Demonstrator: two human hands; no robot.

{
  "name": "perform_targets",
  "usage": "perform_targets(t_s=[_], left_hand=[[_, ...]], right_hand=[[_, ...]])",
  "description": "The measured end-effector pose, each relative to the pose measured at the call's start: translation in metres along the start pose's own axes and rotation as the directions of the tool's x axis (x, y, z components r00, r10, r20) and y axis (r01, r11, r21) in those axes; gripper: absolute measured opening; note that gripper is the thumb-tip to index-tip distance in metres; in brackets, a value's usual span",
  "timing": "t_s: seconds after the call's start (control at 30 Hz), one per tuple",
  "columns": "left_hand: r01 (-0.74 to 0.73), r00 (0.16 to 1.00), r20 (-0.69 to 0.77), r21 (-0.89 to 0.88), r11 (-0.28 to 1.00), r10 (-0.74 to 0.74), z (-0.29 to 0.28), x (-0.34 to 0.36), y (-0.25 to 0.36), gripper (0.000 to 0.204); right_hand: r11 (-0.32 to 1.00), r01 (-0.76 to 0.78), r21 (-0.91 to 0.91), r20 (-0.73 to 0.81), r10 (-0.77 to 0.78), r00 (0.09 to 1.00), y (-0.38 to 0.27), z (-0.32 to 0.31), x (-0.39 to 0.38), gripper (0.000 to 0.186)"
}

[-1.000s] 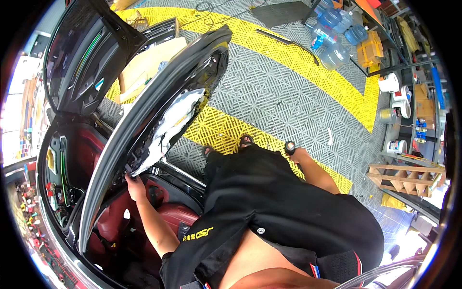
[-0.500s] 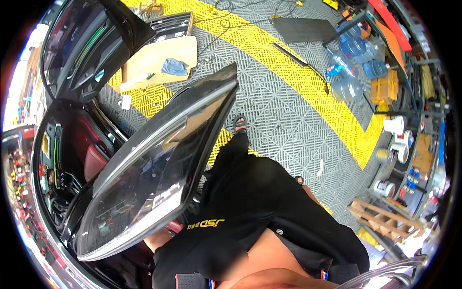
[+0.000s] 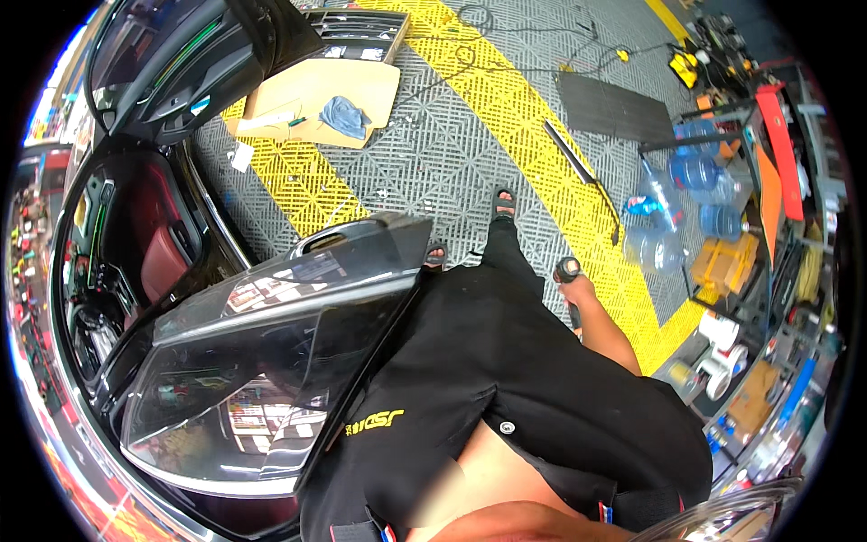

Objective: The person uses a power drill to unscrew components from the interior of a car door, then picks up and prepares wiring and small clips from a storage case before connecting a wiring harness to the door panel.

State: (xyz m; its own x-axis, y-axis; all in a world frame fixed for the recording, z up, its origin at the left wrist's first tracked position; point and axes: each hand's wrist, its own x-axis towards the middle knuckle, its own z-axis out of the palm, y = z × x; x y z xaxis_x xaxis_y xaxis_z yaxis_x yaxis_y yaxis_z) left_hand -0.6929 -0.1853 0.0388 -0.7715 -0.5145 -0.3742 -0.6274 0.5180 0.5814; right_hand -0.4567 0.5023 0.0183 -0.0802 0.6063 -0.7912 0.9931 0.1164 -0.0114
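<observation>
My right hand [image 3: 580, 291] is closed around a dark handheld tool [image 3: 567, 268]. Its rounded end shows above my fingers and a shaft-like part below; its exact kind is unclear. The hand is to the right of my body, over the floor. An open black car door [image 3: 298, 298] with a glass window [image 3: 217, 397] leans across the left, close against my shirt. My left hand is hidden, out of sight behind the door or my body.
Another open car door [image 3: 181, 72] stands at the far left, beside the red seat [image 3: 167, 271]. Cardboard [image 3: 321, 81] with a blue cloth [image 3: 345, 117] lies on the grille floor. A dark strip [image 3: 569, 154], water jugs [image 3: 695, 172] and a shelf with boxes [image 3: 722, 262] are to the right.
My right hand has come into view at the right, holding the tool. My left arm, seen below the door before, is now hidden. The view has shifted and the door appears swung lower.
</observation>
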Motion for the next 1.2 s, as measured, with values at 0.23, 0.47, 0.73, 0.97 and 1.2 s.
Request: perform_targets(t_s=[0.23,0.47,0.73,0.97,1.2], left_hand=[[0.422,0.847,0.392,-0.082,0.903,-0.359,0.167,-0.154,0.065,0.044],[0.545,0.591,0.742,-0.078,0.835,-0.316,0.331,-0.219,0.163,0.048],[0.618,0.785,0.545,-0.650,0.443,-0.296,0.443,-0.074,0.394,0.039],[-0.594,0.678,0.664,0.244,0.766,0.315,0.612,0.070,0.392,0.041],[-0.034,0.734,0.675,0.151,0.988,-0.078,0.568,0.184,0.592,0.048]], right_hand=[[0.969,0.171,-0.176,0.005,-0.173,0.985,-0.095,-0.131,0.126,0.035],[0.761,0.296,-0.577,0.201,-0.218,0.955,-0.214,-0.281,0.206,0.040],[0.716,0.266,-0.646,0.099,-0.267,0.959,-0.315,-0.364,0.340,0.049],[0.968,0.252,0.004,0.278,-0.243,0.929,-0.493,-0.418,0.318,0.021],[0.987,0.148,-0.059,0.264,-0.128,0.956,-0.663,-0.467,0.387,0.020]])
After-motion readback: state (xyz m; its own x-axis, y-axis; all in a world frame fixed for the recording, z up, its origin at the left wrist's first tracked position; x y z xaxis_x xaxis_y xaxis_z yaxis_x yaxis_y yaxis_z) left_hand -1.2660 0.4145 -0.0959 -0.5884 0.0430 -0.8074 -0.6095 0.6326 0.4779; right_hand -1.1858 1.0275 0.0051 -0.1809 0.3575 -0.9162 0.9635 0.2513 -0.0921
